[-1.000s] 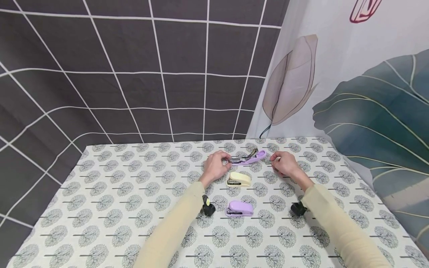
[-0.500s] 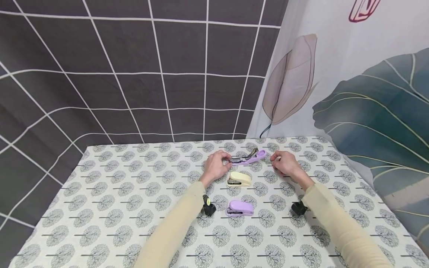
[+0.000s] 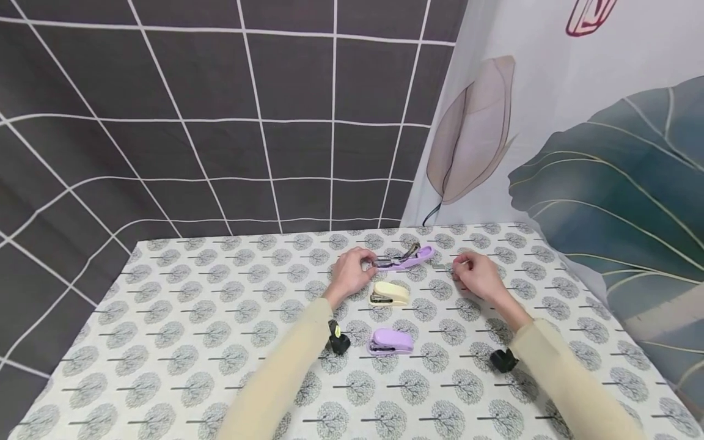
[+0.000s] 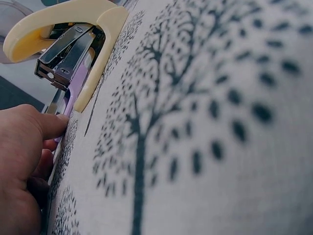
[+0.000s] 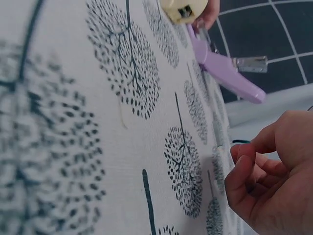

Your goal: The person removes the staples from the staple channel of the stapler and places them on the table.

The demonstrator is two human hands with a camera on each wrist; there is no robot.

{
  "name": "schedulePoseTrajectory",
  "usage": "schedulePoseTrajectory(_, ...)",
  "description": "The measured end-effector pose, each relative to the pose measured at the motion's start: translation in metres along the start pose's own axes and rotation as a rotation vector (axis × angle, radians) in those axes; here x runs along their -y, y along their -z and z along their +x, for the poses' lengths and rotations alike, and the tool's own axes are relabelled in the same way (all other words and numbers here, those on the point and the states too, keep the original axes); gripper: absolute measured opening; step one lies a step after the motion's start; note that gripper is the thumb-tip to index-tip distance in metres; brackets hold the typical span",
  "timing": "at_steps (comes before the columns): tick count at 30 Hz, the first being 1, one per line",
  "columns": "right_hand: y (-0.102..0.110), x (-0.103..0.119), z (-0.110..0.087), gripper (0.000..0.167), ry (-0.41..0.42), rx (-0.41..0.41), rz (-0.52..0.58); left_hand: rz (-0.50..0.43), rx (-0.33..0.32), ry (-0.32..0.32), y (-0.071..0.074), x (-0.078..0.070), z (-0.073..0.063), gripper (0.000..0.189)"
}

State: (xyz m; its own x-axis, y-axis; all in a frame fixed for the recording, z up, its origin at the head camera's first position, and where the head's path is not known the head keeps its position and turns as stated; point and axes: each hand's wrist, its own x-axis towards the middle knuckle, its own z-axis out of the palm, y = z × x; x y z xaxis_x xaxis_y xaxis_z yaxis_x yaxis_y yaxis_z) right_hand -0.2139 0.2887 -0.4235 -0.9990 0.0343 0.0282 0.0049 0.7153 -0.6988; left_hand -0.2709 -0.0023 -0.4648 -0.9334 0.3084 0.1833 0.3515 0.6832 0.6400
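On a white worktop (image 3: 220, 342) printed with grey trees, a person's left hand (image 3: 351, 272) pinches the 9 o'clock end of an opened purple stapler (image 3: 408, 263), its grip clamped there between thumb and fingers. The stapler lies spread long at the far side, its metal arm (image 3: 411, 250) tilted upward. Near its 3 o'clock end, just apart from it, the right hand (image 3: 477, 275) is curled, thumb and fingertips together. A closed yellow stapler (image 3: 389, 294) sits at the opened one's 7 o'clock, near the left wrist. Well below that, toward 6 o'clock, lies a closed purple stapler (image 3: 390, 341).
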Motion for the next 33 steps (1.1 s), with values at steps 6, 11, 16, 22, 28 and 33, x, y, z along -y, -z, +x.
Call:
schedulePoseTrajectory(6,0.000,0.011,-0.018,0.024,0.039,0.039,0.085,-0.035,0.007,0.015,0.002,0.002,-0.002,0.029)
schedulePoseTrajectory(11,-0.009,0.027,-0.031,0.024,0.112,0.062,0.098,-0.184,-0.041,-0.002,-0.001,0.012,-0.006,0.032)
schedulePoseTrajectory(16,-0.023,0.046,-0.038,0.021,0.304,0.080,0.030,-0.321,-0.048,-0.031,0.008,0.015,-0.017,0.027)
schedulePoseTrajectory(22,-0.045,0.066,-0.040,0.030,0.514,0.101,-0.087,-0.343,0.090,-0.074,0.029,0.004,-0.044,0.036)
schedulePoseTrajectory(28,-0.062,0.083,-0.036,0.039,0.541,0.112,-0.172,-0.291,0.225,-0.108,0.030,-0.008,-0.060,0.041)
schedulePoseTrajectory(33,-0.069,0.091,-0.032,0.038,0.549,0.177,-0.196,-0.195,0.179,-0.157,0.023,-0.010,-0.064,0.036)
